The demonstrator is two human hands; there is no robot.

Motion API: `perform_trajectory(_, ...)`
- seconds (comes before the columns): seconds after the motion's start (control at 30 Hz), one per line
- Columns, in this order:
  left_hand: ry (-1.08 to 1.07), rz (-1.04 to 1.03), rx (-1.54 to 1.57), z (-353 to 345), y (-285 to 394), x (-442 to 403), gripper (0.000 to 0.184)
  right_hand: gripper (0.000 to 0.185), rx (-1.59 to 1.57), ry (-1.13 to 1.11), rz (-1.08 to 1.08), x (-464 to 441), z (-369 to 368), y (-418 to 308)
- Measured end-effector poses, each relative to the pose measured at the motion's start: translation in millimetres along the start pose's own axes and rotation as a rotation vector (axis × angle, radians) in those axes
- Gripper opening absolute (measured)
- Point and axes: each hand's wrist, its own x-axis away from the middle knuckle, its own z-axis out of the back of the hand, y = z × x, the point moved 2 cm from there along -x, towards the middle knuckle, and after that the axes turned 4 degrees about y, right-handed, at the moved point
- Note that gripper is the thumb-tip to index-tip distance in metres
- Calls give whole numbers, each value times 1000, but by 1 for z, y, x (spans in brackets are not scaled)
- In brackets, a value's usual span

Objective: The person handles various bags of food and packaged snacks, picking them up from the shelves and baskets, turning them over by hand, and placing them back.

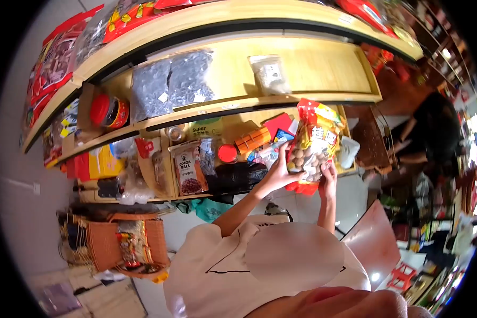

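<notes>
A red and yellow bag [314,148] with a clear window showing round brown pieces is held upright in front of the shelves. My left hand [283,172] grips its left side, and my right hand [327,177] grips its lower right side. Behind the bag, the lower shelf holds an orange pack [253,140], a red-lidded jar [227,153] and a cocoa ball bag [190,168]. Above, a small clear bag of pale contents [270,75] lies on the middle shelf [323,66], with two large bags of dark wrapped pieces [169,82] to its left.
A jar with a red lid [109,111] stands at the left. Below is a woven orange basket [124,241] with packets. At the right are a person in dark clothes [432,130], a reddish tabletop [373,244] and a red stool [403,276].
</notes>
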Motion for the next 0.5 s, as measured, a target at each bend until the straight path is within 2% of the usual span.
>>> perform_trajectory(0.07,40,-23,-85,-1,9,-43,110,58,39,-41,-28,-60,2,-16)
perform_trajectory(0.13,65,-29,-32,-4,4,-88,110,55,78,-82,-16,-106,-18,-48)
perform_trajectory(0.17,156,-155,-164,-7,-9,-110,110,55,102,-111,-26,-129,-29,-65)
perform_trajectory(0.2,214,-179,-209,-6,-7,-131,111,55,126,-141,-34,-153,-39,-76)
perform_trajectory(0.27,320,-26,-216,-4,-4,-173,111,52,209,-180,-70,-208,-44,-88)
perform_trajectory(0.3,352,-40,-208,0,-10,-196,110,48,225,-161,-61,-228,-59,-95)
perform_trajectory(0.37,433,-95,-97,6,-21,-240,109,44,239,-205,-108,-292,-66,-87)
perform_trajectory(0.4,461,-100,-143,9,-40,-264,110,43,214,-254,-147,-319,-69,-79)
perform_trajectory(0.47,592,-166,-253,6,-77,-301,108,44,288,-314,-56,-377,-66,-52)
perform_trajectory(0.5,588,-134,-268,4,-86,-313,108,45,380,-299,-71,-391,-71,-47)
